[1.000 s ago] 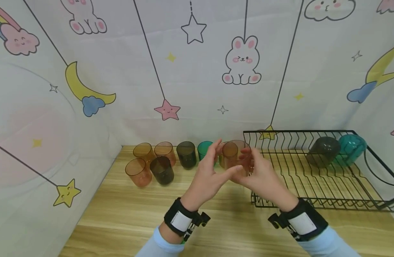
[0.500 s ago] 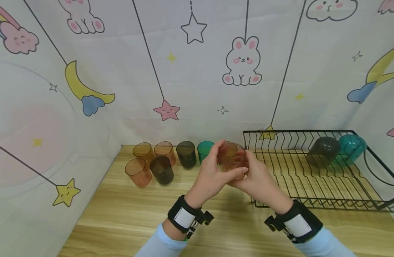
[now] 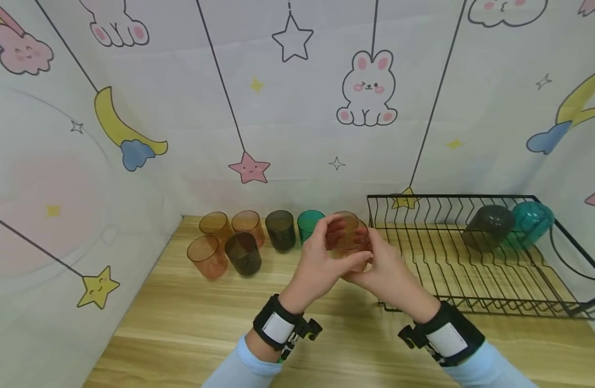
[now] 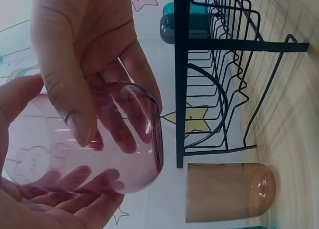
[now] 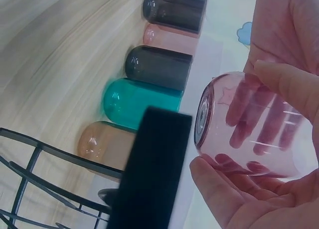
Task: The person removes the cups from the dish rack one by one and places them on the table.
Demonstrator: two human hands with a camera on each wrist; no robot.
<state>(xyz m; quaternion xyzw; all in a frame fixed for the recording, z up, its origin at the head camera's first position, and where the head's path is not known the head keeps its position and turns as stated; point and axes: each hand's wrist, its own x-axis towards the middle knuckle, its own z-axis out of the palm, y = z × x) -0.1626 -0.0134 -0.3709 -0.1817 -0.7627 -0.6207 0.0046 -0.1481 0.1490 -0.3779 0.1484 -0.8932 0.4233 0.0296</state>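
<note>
Both hands hold a clear pink cup point(image 4: 134, 174) in the air above the table. In the head view the left hand point(image 3: 319, 267) wraps its left side, and the right hand point(image 3: 392, 272) grips it from the right. Both thumbs cross the near side, and fingers show through the tinted wall from behind. The cup's base point(image 5: 202, 119) faces the table. Beyond it an amber cup point(image 4: 224, 191) stands on the table, seen partly through the pink one in the head view. A teal cup point(image 3: 309, 223) stands just left of that, partly hidden by the left hand.
A black wire dish rack point(image 3: 452, 196) stands to the right, with a dark grey cup point(image 3: 489, 229) and a teal cup point(image 3: 532, 221) lying tilted at its far right end. Several amber, pink and dark cups point(image 3: 243, 256) stand at the back left, near the printed cloth point(image 3: 297, 118).
Both hands have shifted slightly left with the pink cup, away from the rack, keeping their hold. The head view has tipped a little. The other cups have stayed put.
</note>
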